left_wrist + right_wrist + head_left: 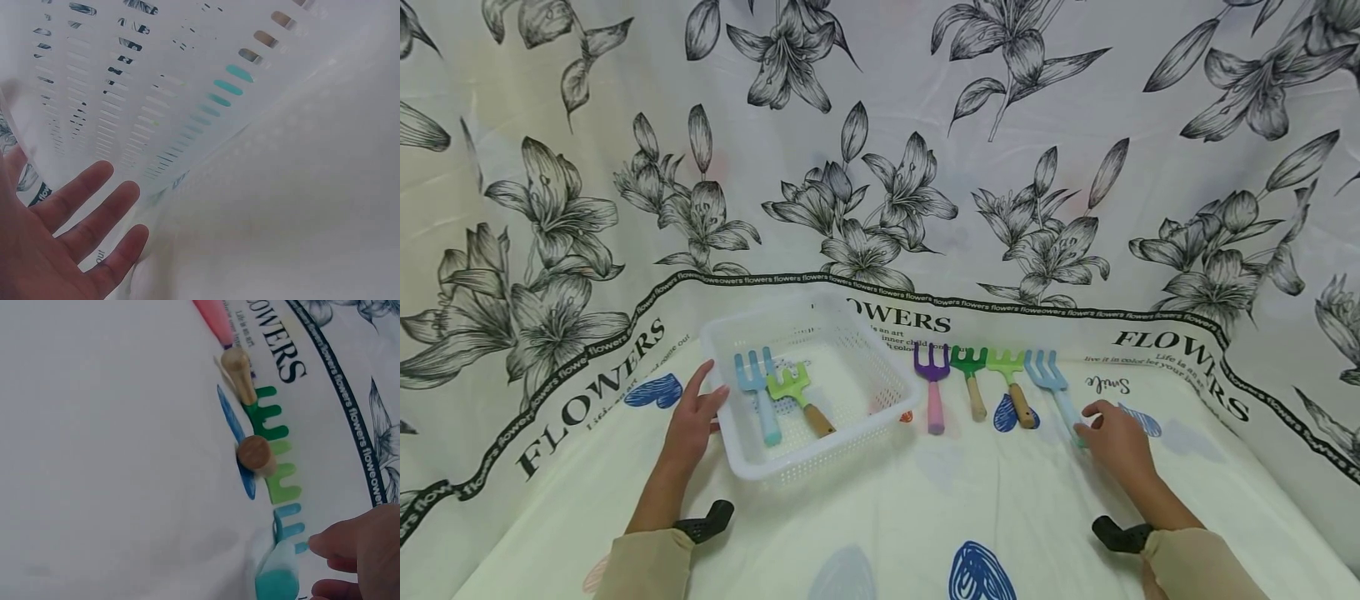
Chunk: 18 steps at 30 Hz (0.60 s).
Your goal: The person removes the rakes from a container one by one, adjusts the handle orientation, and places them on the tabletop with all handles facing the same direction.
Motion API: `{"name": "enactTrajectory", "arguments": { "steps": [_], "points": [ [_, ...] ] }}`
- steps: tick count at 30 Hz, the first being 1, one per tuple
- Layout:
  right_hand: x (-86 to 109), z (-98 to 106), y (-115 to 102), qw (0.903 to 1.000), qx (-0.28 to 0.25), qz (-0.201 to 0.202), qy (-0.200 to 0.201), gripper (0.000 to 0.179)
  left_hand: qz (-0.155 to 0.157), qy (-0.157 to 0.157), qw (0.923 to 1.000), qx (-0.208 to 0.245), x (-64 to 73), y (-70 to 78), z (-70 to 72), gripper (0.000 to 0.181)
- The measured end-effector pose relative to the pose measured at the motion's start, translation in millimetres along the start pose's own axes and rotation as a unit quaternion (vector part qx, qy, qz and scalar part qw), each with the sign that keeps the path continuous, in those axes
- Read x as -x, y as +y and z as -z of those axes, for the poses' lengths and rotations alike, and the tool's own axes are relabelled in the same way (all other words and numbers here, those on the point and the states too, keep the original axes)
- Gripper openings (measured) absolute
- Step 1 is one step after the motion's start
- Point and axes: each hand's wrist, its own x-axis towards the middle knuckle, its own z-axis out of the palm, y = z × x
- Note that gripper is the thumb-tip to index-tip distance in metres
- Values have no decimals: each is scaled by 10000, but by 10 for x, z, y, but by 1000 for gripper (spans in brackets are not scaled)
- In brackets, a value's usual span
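My left hand (691, 423) grips the left rim of a white perforated plastic basket (857, 425). Its thumb lies at the rim, and in the left wrist view several fingers (103, 215) extend outside the wall. Inside the basket are a light-blue hand fork (763, 404) and a light-green hand fork (801, 390) with a wooden handle. My right hand (1116, 437) is beside the handle of another light-blue hand fork (1060, 392) on the cloth. In the right wrist view a small gap shows between its fingertips (319, 544) and that handle (278, 581).
Left of that fork lie a light-green fork (1011, 379), a dark-green fork (973, 383), both wooden-handled, and a purple fork (933, 383) with a pink handle. A pale printed cloth (910, 517) covers the surface; a flowered curtain (880, 125) stands behind.
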Motion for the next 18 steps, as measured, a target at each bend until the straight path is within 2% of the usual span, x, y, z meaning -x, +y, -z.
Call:
{"name": "enactTrajectory", "arguments": {
  "steps": [6, 11, 18],
  "points": [
    [-71, -27, -147, 9991, -213, 77, 372, 25, -3, 6, 10000, -20, 16, 8, -3, 67],
    [-101, -76, -314, 9984, -524, -50, 225, 25, 36, 4, 10000, 5, 24, 32, -2, 67],
    [-127, -159, -535, 9961, -861, 92, 155, 25, -11, -7, 10000, 63, 25, 35, -7, 66]
  ]
}}
